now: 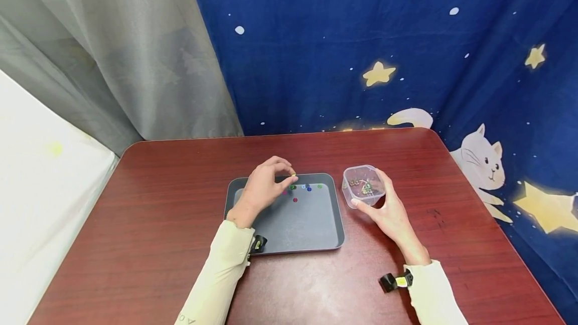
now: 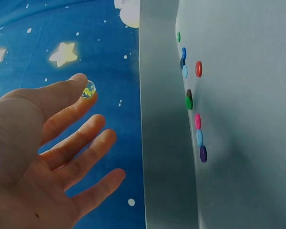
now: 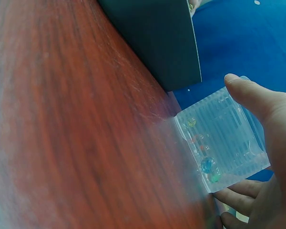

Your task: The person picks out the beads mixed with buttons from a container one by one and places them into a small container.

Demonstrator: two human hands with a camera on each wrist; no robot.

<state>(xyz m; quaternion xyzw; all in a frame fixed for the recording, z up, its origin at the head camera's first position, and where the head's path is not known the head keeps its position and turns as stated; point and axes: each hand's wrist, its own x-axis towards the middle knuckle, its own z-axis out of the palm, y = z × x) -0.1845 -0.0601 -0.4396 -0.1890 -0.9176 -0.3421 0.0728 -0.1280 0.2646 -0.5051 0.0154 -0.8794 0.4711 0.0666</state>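
My left hand (image 1: pixel 262 188) is above the far side of a dark grey tray (image 1: pixel 300 224). Between thumb and forefinger it pinches a small clear marble with a yellow core (image 2: pixel 89 89); the other fingers are spread in the left wrist view. Several small round coloured pieces, red (image 2: pixel 199 69) and green (image 2: pixel 189 102) among them, lie along the tray's far edge. On the right, my right hand (image 1: pixel 392 210) grips a clear plastic box (image 3: pixel 233 138), thumb on the near side and fingers round the right side. Several marbles (image 3: pixel 207 165) lie at the bottom of the box.
Tray and box stand side by side on a reddish-brown wooden table (image 1: pixel 158 224), a narrow gap between them. Behind the table's far edge hang a blue star-patterned curtain (image 1: pixel 316 64) and a grey curtain (image 1: pixel 135 54).
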